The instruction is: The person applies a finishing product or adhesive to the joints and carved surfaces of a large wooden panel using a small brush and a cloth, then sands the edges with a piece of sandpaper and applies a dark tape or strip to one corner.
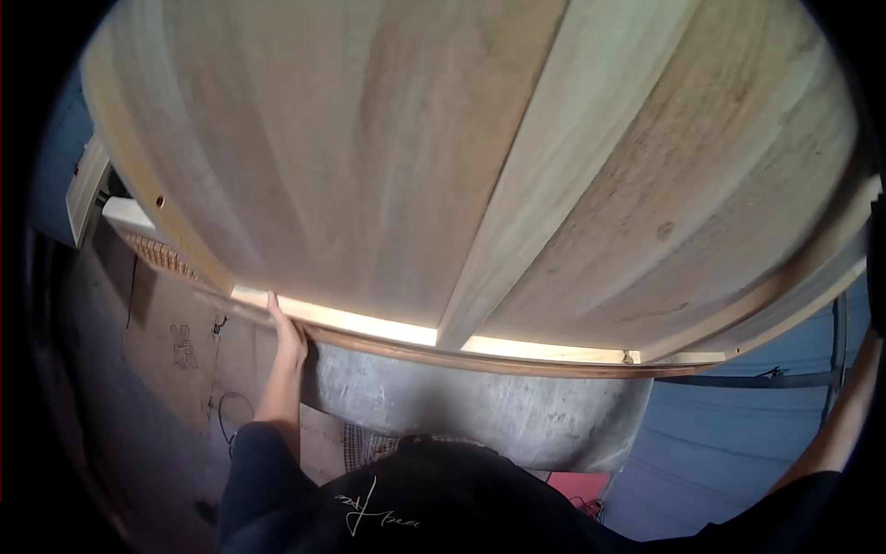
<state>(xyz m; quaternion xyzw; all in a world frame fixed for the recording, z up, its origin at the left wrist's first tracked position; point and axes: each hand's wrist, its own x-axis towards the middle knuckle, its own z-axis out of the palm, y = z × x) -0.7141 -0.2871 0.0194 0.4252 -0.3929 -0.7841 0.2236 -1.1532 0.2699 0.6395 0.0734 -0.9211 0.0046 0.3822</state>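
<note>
A big framed wooden panel (369,166) fills most of the view, tilted up in front of me. A pale wooden batten (544,185) runs across its face, and a rail (388,325) borders its near edge. My left hand (289,340) grips this near rail toward its left end, thumb over the inner side, other fingers mostly hidden behind the wood. At the far right my right forearm (844,420) reaches up along the panel's right side. The hand at its end falls outside the picture, so its hold cannot be seen.
Below the panel's near edge, close to my body, lies a worn grey metal surface (480,406). Left of it spreads a brownish floor (166,323) with a dark cable (231,415). A white-topped piece with a woven side (138,226) stands at the left. Blue corrugated sheeting (738,434) is at right.
</note>
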